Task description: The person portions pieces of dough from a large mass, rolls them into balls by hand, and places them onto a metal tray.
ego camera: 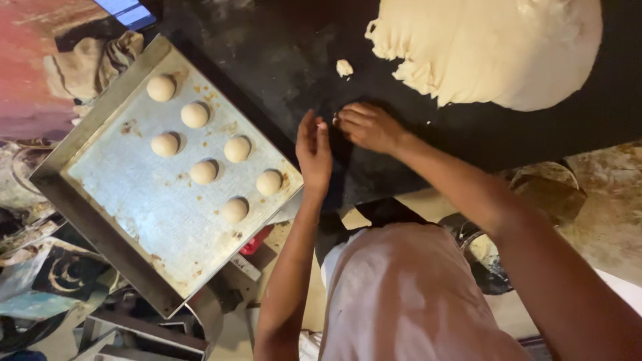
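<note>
Now | hands (341, 137) mid-counter | tray (80, 144) edge left | dough mass (495, 47) beyond

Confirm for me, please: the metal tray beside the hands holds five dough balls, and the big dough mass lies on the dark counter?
Not quite: the head view shows seven dough balls on the metal tray, not five. The big dough mass does lie on the dark counter.

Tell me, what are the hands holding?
It cannot be told: the left hand and right hand meet over the black worktop, hiding anything between them.
</note>
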